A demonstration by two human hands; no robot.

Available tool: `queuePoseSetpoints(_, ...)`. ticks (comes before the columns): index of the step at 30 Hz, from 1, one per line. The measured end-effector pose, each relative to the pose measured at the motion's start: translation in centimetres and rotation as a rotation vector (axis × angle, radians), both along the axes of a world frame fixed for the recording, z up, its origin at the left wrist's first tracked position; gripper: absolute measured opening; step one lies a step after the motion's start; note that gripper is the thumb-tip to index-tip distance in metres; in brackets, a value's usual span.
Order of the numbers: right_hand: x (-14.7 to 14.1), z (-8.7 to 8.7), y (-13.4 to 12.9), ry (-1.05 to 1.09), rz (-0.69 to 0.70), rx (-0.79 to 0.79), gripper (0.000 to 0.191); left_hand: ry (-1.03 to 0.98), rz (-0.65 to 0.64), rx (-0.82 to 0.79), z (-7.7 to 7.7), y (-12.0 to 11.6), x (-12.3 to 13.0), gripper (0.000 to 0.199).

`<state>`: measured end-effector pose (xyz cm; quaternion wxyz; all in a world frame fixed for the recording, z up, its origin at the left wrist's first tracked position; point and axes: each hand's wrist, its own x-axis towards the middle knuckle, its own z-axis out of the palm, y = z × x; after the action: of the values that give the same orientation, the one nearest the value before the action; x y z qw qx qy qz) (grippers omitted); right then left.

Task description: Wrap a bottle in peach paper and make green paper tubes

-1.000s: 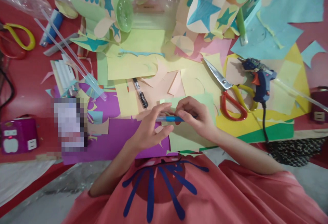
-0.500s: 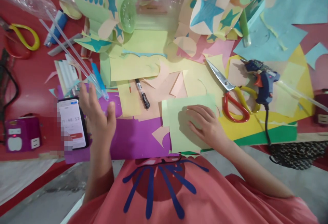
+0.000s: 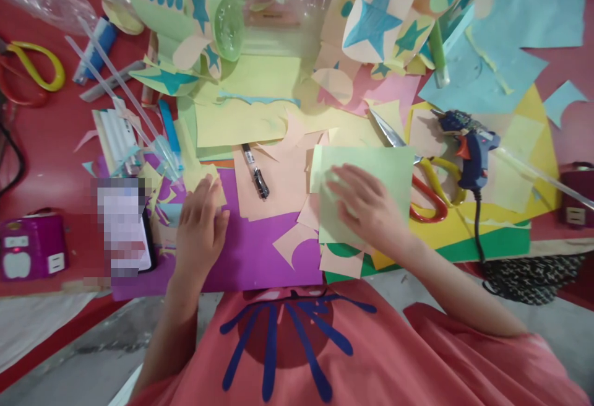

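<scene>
My right hand point(image 3: 366, 205) lies over a light green sheet of paper point(image 3: 392, 171), its fingers flat on the surface. The sheet covers part of the scissors point(image 3: 424, 198) with red and yellow handles. My left hand point(image 3: 199, 226) rests with its fingertips on a pale yellow paper piece point(image 3: 190, 168), fingers stretched and close together. Between the hands, a black marker point(image 3: 255, 171) lies on peach paper point(image 3: 244, 202). A curved peach scrap point(image 3: 290, 246) sits on the purple sheet point(image 3: 250, 257).
A phone point(image 3: 149, 245) lies left of my left hand. A blue glue gun point(image 3: 477, 152) with a cord lies at right. Behind are paper-covered bottles with blue stars point(image 3: 378, 19), clear straws point(image 3: 118, 84) and a blue pen point(image 3: 169, 127). Another pair of scissors point(image 3: 46, 62) lies far left.
My right hand has slid the green sheet up and right, over part of the scissors, uncovering peach scraps. My left hand has moved right and down onto the yellow piece, which has shifted left.
</scene>
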<state>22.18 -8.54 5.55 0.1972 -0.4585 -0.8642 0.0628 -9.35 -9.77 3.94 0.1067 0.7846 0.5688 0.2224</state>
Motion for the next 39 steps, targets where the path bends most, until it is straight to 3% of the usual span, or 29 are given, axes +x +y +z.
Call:
queuePoseSetpoints(2,-2.3,0.4,0.1,0.035,0.194,0.028,0.026,-0.17,0.034,0.012,0.3,-0.3,0.8,0.048)
queuePoseSetpoints(4,-4.4,0.3,0.5,0.003,0.28,0.026,0.026,-0.371,0.094,-0.03,0.6,-0.9,2.1,0.039)
queuePoseSetpoints(9,-6.6,-1.0,2.3,-0.018,0.337,0.064,0.024,-0.961,0.408,-0.278,1.0,-2.6,4.9,0.032)
queuePoseSetpoints(13,-6.3,-1.2,2.9,0.004,0.383,0.179,0.023,-1.13,0.493,-0.4,1.3,-3.3,5.4,0.026)
queuePoseSetpoints(18,-6.0,-0.9,2.9,0.155,0.357,0.178,0.018,-1.176,0.501,-0.417,1.4,-3.0,5.2,0.024)
queuePoseSetpoints(22,-6.2,-0.5,3.0,0.185,0.363,0.176,0.022,-1.156,0.406,-0.582,1.3,-0.9,5.1,0.047)
queuePoseSetpoints(27,-8.5,-0.5,4.0,0.13,0.327,0.061,0.029,-0.911,0.345,-0.65,2.4,2.3,5.6,0.026)
queuePoseSetpoints(34,-10.8,-1.6,7.3,-0.063,0.231,-0.215,0.04,-0.87,0.275,-0.518,3.2,2.9,5.9,0.023)
queuePoseSetpoints(39,-9.7,-1.8,8.6,-0.047,0.164,-0.24,0.044,-0.96,0.338,-0.363,3.3,2.6,5.1,0.022)
